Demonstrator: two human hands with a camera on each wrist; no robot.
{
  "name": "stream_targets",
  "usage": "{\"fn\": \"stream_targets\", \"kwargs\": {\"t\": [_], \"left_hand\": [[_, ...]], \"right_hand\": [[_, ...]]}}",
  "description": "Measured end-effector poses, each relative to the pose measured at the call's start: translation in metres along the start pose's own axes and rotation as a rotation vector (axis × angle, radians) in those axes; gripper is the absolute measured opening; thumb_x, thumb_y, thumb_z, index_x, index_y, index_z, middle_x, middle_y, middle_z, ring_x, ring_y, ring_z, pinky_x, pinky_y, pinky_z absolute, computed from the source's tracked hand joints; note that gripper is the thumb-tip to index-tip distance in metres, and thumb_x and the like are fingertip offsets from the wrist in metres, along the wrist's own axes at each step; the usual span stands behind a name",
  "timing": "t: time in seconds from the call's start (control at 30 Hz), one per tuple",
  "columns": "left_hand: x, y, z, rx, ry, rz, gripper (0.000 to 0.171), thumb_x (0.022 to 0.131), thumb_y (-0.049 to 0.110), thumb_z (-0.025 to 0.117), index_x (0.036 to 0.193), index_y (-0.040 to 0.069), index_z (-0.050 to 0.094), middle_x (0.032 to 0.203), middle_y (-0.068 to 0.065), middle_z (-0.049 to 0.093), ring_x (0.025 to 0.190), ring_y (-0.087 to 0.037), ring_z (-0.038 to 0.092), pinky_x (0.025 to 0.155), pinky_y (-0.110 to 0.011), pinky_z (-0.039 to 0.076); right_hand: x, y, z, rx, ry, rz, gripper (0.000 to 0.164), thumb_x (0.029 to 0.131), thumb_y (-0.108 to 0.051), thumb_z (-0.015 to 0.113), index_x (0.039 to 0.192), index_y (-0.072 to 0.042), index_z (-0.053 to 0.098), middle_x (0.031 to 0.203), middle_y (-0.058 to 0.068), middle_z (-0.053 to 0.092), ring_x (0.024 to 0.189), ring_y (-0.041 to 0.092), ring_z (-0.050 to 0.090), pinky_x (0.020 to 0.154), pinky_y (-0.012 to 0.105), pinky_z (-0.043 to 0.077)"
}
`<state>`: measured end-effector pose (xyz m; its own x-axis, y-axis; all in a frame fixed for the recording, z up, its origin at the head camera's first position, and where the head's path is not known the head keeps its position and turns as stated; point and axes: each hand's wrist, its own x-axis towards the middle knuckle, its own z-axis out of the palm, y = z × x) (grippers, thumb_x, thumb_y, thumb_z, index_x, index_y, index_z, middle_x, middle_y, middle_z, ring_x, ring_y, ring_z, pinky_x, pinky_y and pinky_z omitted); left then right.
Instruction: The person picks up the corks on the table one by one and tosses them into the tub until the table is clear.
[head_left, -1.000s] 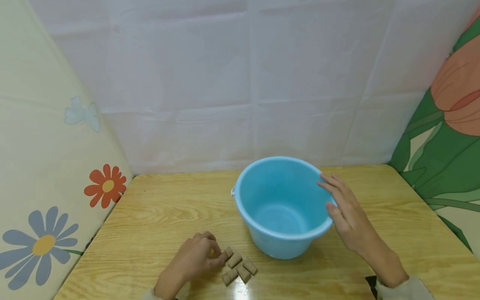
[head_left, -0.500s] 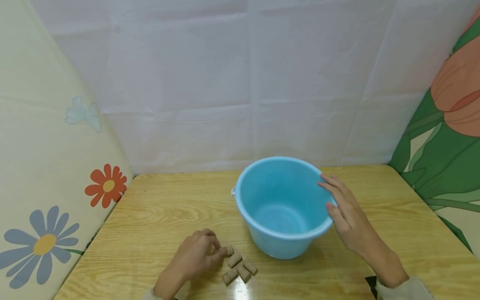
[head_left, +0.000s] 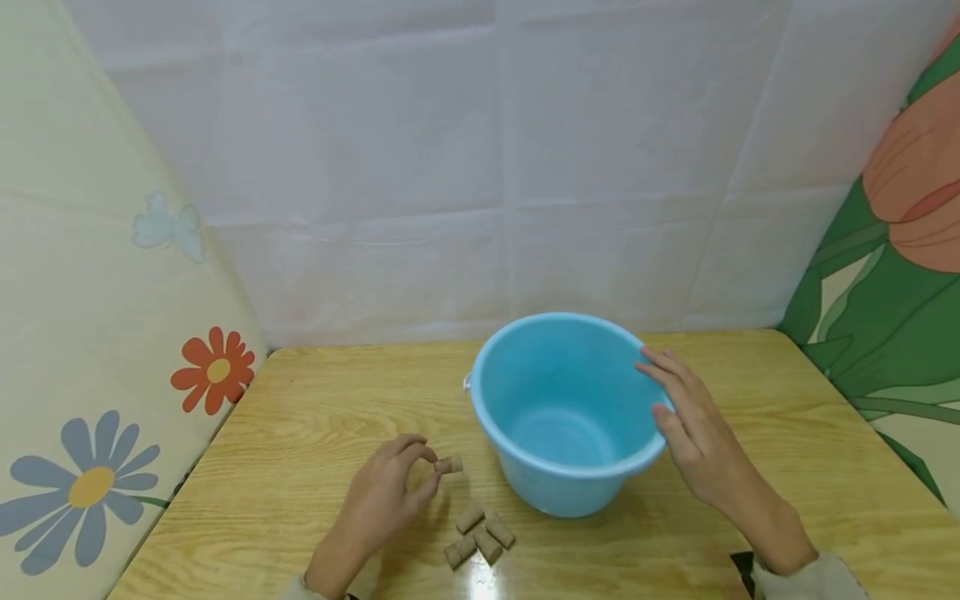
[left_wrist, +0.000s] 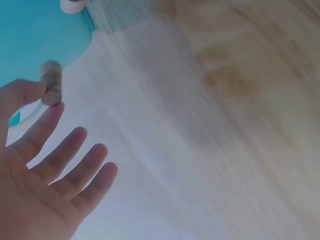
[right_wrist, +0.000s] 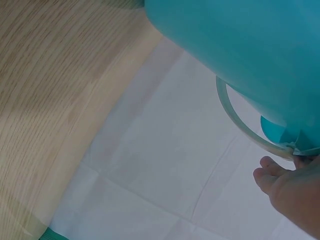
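Thumb and index fingertip of my left hand (head_left: pixel 386 492) pinch a small brown cork (head_left: pixel 449 465), raised left of the blue bucket (head_left: pixel 558 492). In the left wrist view the cork (left_wrist: pixel 51 84) points upward and the other fingers spread away from it. Several more corks (head_left: pixel 471 517) lie in a loose group on the table, just right of and nearer than my left hand. My right hand (head_left: pixel 697 437) rests at the bucket's right rim, fingers mostly straight with their tips over the edge. The bucket stands upright, and its visible inner floor is bare.
The bucket's curved handle (right_wrist: pixel 240 122) hangs at its side in the right wrist view. The wood-grain table (head_left: pixel 322 417) meets a white cloth backdrop (head_left: pixel 375 167) behind. Flower-printed panels stand left (head_left: pixel 90 333) and right (head_left: pixel 892 325).
My left hand has lifted one cork off the group, moving it up and away from the others. The bucket and my right hand stay in place.
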<state>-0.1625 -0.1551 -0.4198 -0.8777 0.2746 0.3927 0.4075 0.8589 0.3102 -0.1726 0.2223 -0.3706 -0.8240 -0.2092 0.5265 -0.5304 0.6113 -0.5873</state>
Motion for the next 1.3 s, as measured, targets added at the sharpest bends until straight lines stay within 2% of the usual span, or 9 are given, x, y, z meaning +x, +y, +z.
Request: {"fn": "stream_targets", "kwargs": {"t": [0.17,0.5,0.8,1.07,1.3], "left_hand": [[0.003,-0.002,-0.002,0.017,0.101,0.056,0.015,0.08,0.021,0.082,0.09,0.017,0.071,0.117,-0.012,0.07,0.105,-0.031,0.068,0.079,-0.042,0.061],[0.012,-0.002,-0.009,0.002,0.199,0.093,0.016,0.08,0.018,0.082,0.089,0.019,0.07,0.119,-0.016,0.069,0.105,-0.035,0.068,0.079,-0.048,0.06],[0.021,-0.003,-0.022,-0.005,0.315,0.166,0.022,0.079,0.014,0.083,0.095,0.012,0.07,0.117,-0.018,0.068,0.105,-0.036,0.067,0.077,-0.046,0.061],[0.033,0.004,-0.037,-0.034,0.364,0.168,0.019,0.08,0.013,0.082,0.095,0.009,0.071,0.118,-0.019,0.068,0.108,-0.037,0.065,0.077,-0.048,0.06],[0.04,0.012,-0.042,-0.056,0.401,0.174,0.018,0.081,0.014,0.081,0.095,0.01,0.071,0.117,-0.017,0.068,0.11,-0.036,0.065,0.08,-0.05,0.059]], "right_hand": [[0.0,-0.001,0.0,-0.002,-0.008,0.008,0.044,0.1,-0.006,0.041,0.144,-0.002,0.046,0.159,0.013,0.032,0.147,0.048,0.02,0.109,0.078,0.019],[0.0,-0.002,0.0,-0.003,-0.014,0.017,0.045,0.1,-0.006,0.041,0.144,-0.003,0.045,0.16,0.012,0.031,0.147,0.047,0.019,0.108,0.078,0.02],[0.0,-0.002,-0.001,-0.004,-0.018,0.02,0.045,0.1,-0.006,0.041,0.145,-0.004,0.046,0.16,0.011,0.031,0.147,0.046,0.02,0.108,0.078,0.021],[0.001,-0.002,-0.001,-0.006,-0.029,0.03,0.045,0.1,-0.007,0.042,0.145,-0.003,0.045,0.16,0.013,0.03,0.147,0.046,0.019,0.108,0.078,0.02],[0.001,-0.002,-0.002,-0.003,-0.026,0.028,0.045,0.1,-0.007,0.042,0.144,-0.003,0.046,0.16,0.014,0.031,0.147,0.047,0.019,0.108,0.078,0.02]]}}
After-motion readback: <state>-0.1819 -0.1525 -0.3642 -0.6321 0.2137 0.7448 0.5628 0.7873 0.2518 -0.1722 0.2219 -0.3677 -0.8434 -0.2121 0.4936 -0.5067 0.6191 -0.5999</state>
